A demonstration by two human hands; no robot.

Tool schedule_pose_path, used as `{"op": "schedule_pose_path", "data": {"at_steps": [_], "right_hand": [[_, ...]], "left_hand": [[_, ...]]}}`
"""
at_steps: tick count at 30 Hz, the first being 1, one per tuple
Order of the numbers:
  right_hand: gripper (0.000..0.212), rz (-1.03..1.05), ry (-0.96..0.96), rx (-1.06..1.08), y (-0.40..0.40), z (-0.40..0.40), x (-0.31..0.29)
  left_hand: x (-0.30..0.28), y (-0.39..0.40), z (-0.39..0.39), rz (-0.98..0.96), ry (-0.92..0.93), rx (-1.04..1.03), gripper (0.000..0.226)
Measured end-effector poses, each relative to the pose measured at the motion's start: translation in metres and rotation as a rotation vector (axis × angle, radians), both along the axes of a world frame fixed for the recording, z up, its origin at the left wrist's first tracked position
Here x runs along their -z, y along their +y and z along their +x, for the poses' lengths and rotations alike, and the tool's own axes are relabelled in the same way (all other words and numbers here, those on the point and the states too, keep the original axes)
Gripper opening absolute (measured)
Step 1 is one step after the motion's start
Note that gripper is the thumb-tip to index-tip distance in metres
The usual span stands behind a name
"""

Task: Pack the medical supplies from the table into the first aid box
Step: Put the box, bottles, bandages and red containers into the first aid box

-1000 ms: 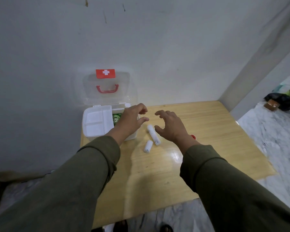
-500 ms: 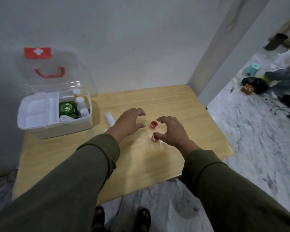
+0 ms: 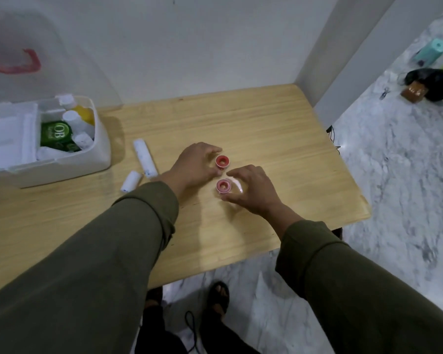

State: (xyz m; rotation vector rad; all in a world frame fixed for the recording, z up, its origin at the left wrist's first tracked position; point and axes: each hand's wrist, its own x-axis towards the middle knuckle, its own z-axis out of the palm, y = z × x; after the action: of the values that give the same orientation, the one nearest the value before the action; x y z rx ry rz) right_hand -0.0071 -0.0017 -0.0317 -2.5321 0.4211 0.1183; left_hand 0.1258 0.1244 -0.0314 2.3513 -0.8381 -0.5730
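Note:
The white first aid box (image 3: 101,149) stands open at the table's left, its clear lid (image 3: 49,60) raised against the wall. Inside are a green pack (image 3: 54,134) and several small bottles. Two white bandage rolls (image 3: 145,158) (image 3: 131,181) lie on the table just right of the box. Further right sit two red tape rolls. My left hand (image 3: 195,163) pinches the far tape roll (image 3: 223,160) between thumb and forefinger. My right hand (image 3: 253,187) curls around the near tape roll (image 3: 223,186). Both rolls rest on the wood.
The wooden table (image 3: 266,123) is pushed against a white wall, with its right edge near a wall corner. On the marble floor to the right lie a black bag (image 3: 430,83) and a teal cylinder (image 3: 430,51). My sandalled feet (image 3: 218,297) show below the front edge.
My view and both hands swung right, away from the box and bandage rolls. The hands have lowered onto the two red tape rolls and their fingers have closed around them.

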Motion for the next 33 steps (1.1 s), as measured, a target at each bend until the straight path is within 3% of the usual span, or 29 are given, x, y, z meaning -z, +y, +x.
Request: {"op": "schedule_pose_path", "data": {"at_steps": [6,15,24,33], "right_hand": [[0.048,0.046,-0.066,-0.014,-0.005,0.004,0.007],[0.038,0.042,-0.073,-0.023,-0.006,0.012,0.005],[0.036,0.017,-0.148,0.01,0.003,0.044,-0.056],[0.035,-0.024,-0.299,0.008,0.081,0.107,-0.12]], "left_hand": [[0.007,-0.007,0.004,0.022,-0.055,0.014,0.043],[-0.001,0.001,0.007,-0.019,-0.01,-0.014,0.041],[-0.062,0.037,0.032,-0.091,-0.07,-0.083,0.04],[-0.132,0.131,0.077,-0.145,-0.21,-0.133,0.041]]}}
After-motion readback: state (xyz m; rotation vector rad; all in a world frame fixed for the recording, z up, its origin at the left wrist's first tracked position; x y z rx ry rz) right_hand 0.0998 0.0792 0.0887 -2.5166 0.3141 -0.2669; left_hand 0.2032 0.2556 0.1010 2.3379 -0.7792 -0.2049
